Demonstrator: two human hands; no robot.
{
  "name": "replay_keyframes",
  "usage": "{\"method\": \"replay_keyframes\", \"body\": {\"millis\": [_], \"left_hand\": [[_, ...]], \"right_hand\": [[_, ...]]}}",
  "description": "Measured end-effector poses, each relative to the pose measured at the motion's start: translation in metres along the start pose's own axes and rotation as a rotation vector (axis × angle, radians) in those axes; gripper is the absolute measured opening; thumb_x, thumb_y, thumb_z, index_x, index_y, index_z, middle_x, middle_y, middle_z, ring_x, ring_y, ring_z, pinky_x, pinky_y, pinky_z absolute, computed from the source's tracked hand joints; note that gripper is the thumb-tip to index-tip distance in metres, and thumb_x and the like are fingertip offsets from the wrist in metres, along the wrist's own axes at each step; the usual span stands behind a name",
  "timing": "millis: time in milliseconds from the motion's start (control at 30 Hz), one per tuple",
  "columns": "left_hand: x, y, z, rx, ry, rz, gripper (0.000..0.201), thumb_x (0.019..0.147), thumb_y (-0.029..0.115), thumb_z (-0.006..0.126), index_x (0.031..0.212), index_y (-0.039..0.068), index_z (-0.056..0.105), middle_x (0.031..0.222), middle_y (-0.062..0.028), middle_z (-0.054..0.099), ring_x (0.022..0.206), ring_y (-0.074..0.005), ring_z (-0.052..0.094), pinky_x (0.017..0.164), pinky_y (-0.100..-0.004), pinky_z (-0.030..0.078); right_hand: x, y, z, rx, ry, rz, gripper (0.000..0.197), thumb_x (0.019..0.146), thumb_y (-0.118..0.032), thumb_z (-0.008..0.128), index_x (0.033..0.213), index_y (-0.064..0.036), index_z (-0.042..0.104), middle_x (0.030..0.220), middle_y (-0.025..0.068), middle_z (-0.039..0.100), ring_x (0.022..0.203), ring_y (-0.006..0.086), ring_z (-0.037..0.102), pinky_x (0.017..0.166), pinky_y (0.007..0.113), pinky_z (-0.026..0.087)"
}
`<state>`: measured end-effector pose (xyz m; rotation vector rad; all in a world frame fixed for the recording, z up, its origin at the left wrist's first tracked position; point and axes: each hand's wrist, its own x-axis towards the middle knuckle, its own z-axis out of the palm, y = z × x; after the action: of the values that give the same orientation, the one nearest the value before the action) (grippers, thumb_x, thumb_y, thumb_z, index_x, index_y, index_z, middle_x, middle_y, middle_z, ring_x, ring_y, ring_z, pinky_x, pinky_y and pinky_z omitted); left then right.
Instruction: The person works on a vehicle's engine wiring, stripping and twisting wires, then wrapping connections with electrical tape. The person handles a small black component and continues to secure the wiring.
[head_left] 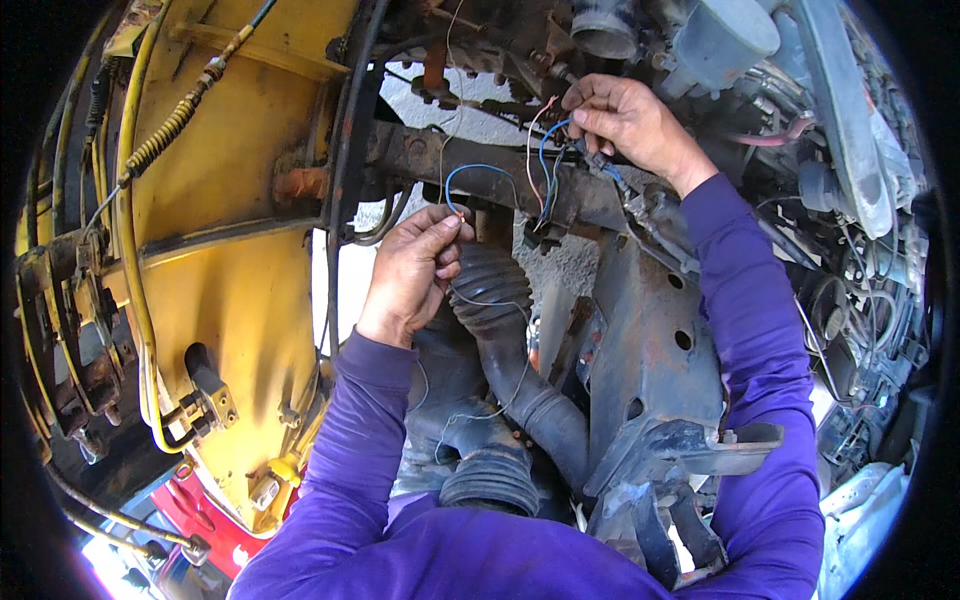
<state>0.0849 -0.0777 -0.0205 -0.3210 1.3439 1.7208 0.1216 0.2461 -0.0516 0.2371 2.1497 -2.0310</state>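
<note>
A thin blue wire [478, 170] arcs across the middle of the scene, just in front of a rusty cross-member [470, 165]; its left end is pinched between the thumb and fingertips of the left hand [415, 270], which is closed on it, palm turned away, just above a black ribbed rubber hose [490, 290]; the wire's far right end runs up into a small bundle of blue and pale wires [545, 150] held by the right hand [625, 120], whose fingers are closed around that bundle together with a small dark connector [595, 158]; the two hands are well apart, the right one farther and to the right. A finer pale wire [500, 385] drops from the left hand and loops down near the hose. To the right of the hose stands a grey, rusted steel bracket [650, 350] with round holes in it. To the left is a yellow body panel [235, 250], with yellow tubing [130, 270] and a coiled spring-wrapped cable [175, 120] running along it; a red part [205, 520] shows at the near left. Both forearms wear purple sleeves [760, 350], coming in from the near edge; far right, a tangle of hoses and grey engine parts [850, 200].
</note>
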Motion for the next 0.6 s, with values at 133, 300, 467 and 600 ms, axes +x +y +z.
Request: {"method": "replay_keyframes", "body": {"millis": [133,300,467,600], "left_hand": [[0.027,-0.007,0.016,0.252,0.121,0.175,0.016,0.102,0.011,0.059,0.108,-0.002,0.066,0.084,-0.005,0.067,0.064,-0.0058,0.049,0.055,-0.0219,0.04],[0.063,-0.007,0.037,0.999,0.408,0.76,0.018,0.099,0.012,0.061,0.102,-0.004,0.068,0.084,-0.0114,0.07,0.083,-0.0229,0.068,0.081,-0.0352,0.053],[0.065,0.012,0.039,0.874,0.237,0.694,0.018,0.097,0.013,0.062,0.102,-0.004,0.068,0.142,-0.0201,0.05,0.113,-0.032,0.062,0.095,-0.0395,0.051],[0.064,0.029,0.026,0.815,-0.086,0.709,0.017,0.095,0.013,0.064,0.1,-0.003,0.067,0.151,-0.022,0.046,0.133,-0.0293,0.052,0.107,-0.0383,0.042]], "right_hand": [[-0.001,-0.001,-0.002,-0.16,0.09,0.005,0.018,0.096,-0.004,0.06,0.114,0.0017,0.062,0.089,0.007,0.071,0.071,0.0117,0.061,0.068,0.028,0.051],[-0.005,-0.007,0.004,-0.218,0.156,-0.085,0.018,0.095,-0.002,0.061,0.113,0.0025,0.062,0.092,0.0097,0.072,0.09,0.0169,0.069,0.082,0.033,0.054],[-0.008,-0.007,-0.001,-0.296,0.111,-0.084,0.023,0.09,-0.002,0.063,0.112,0.0032,0.062,0.089,0.0104,0.072,0.085,0.0164,0.067,0.079,0.032,0.053],[-0.008,0.002,-0.004,-0.232,0.034,-0.037,0.029,0.086,-0.003,0.064,0.113,0.0033,0.06,0.089,0.0109,0.072,0.079,0.0149,0.063,0.076,0.03,0.051]]}}
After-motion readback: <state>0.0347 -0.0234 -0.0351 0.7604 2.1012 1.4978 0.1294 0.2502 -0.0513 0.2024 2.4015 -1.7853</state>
